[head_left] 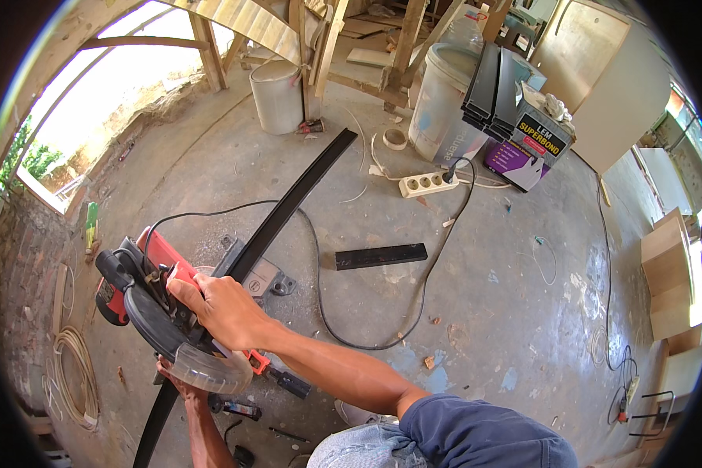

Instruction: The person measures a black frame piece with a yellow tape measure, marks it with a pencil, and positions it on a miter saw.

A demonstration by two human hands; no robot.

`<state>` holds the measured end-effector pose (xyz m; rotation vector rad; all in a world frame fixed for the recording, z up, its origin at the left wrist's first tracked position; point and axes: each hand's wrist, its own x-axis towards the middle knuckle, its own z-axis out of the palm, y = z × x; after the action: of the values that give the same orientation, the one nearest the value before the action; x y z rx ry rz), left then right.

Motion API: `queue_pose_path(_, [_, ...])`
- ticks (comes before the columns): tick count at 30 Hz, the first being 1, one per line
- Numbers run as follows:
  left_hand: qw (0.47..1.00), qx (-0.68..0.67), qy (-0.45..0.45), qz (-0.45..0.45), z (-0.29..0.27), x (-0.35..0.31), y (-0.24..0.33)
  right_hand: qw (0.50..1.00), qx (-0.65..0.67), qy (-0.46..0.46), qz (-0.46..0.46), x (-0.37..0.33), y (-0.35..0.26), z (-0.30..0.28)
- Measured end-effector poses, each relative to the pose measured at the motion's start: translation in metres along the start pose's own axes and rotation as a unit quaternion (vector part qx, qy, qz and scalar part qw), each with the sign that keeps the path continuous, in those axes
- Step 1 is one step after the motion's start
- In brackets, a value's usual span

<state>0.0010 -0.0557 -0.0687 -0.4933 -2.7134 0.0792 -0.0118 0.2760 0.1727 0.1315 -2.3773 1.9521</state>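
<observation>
My right hand (222, 308) is wrapped round the red handle of a black and red mitre saw (152, 312), which stands on the floor at left. A clear blade guard (210, 368) hides most of the cut area. A long black strip (296, 187) lies across the saw's grey base (261, 277), running from the far middle to the lower left. Below the guard, my left hand (183, 380) grips the strip close to the saw, its fingers partly hidden. A short black piece (381, 256) of similar look lies on the floor to the right.
A black cord loops over the floor to a white power strip (427, 184). Behind it stand white buckets (277, 97), a purple and black box (530, 144) and a tape roll (395, 139). Coiled cable (74, 374) lies at left; a small tool (238, 409) lies near my feet.
</observation>
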Motion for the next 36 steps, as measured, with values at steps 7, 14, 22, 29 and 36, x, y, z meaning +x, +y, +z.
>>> queue_pose_path(7, [0.999, -0.007, -0.028, -0.015, 0.016, -0.006, -0.011, 1.000, 0.005, 0.012, 0.003, -0.003, -0.001, 0.000])
queue_pose_path(14, [1.000, 0.003, 0.006, 0.023, 0.006, 0.001, -0.005, 0.999, 0.017, -0.013, 0.029, -0.006, -0.005, -0.005])
queue_pose_path(22, [0.997, -0.062, 0.036, -0.024, 0.003, 0.001, -0.002, 1.000, 0.016, -0.002, 0.020, -0.005, -0.005, -0.003])
queue_pose_path(29, [0.999, -0.031, 0.020, -0.020, 0.000, 0.003, 0.001, 1.000, 0.011, 0.001, 0.009, -0.003, -0.001, -0.001])
queue_pose_path(36, [0.999, -0.025, 0.014, -0.016, 0.011, -0.003, -0.007, 1.000, 0.012, -0.003, 0.022, -0.005, -0.001, -0.001])
